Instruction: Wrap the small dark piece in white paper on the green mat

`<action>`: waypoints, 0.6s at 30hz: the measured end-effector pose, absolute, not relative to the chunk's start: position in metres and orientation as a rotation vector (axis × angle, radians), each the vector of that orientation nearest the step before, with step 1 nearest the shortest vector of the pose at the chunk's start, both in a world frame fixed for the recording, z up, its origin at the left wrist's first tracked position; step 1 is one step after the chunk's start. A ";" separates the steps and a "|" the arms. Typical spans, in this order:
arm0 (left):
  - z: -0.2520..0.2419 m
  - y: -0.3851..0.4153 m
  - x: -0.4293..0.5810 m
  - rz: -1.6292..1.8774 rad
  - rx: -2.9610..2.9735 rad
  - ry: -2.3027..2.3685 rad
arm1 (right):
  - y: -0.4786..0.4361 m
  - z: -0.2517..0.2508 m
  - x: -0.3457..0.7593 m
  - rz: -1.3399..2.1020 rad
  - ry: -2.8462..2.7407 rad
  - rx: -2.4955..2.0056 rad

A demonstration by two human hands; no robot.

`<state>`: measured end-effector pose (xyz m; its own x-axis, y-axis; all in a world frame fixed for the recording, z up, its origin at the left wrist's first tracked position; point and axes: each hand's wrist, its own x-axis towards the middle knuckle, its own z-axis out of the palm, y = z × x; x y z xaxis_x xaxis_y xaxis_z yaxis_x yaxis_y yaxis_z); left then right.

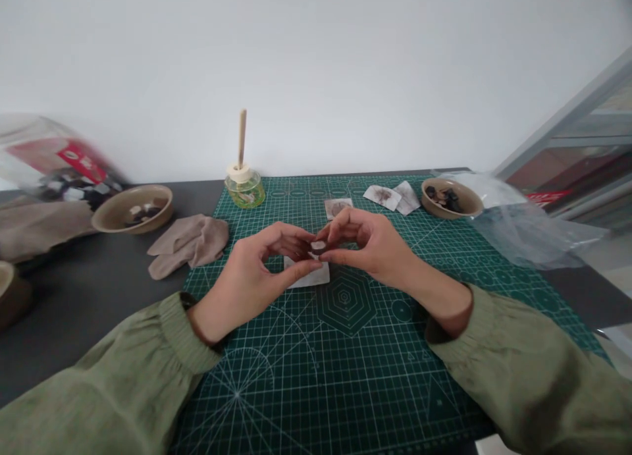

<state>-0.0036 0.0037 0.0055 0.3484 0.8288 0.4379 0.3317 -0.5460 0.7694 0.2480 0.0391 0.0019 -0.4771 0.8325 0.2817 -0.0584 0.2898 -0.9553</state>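
Note:
Between the fingertips of both hands is a small dark brown piece (318, 245) with a pale patch on its face. My left hand (264, 264) pinches it from the left, thumb below and fingers above. From the right, my right hand (363, 244) grips the same piece between thumb and curled fingers. Just beneath the hands, a white paper square (313, 276) lies on the green cutting mat (276, 389), partly hidden by the left thumb. Behind the right hand lies another paper (338, 207) with a dark smudge.
Two smudged papers (382, 196) lie near a tan bowl of dark pieces (457, 211) and a clear plastic bag (533, 234). Left are a glass bottle with a stick (245, 190), a crumpled cloth (192, 244), another bowl (111, 219) and a red-printed bag (74, 159).

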 end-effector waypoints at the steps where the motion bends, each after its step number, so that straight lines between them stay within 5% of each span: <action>1: 0.005 0.003 -0.003 1.144 2.018 0.997 | 0.037 0.003 0.246 1.218 -1.749 -0.707; 12: 0.011 -0.007 -0.003 1.225 1.890 1.031 | 0.026 0.013 0.249 0.547 -2.106 -0.617; 18: 0.008 -0.005 -0.004 1.261 1.886 0.974 | 0.024 0.013 0.246 0.630 -2.079 -0.651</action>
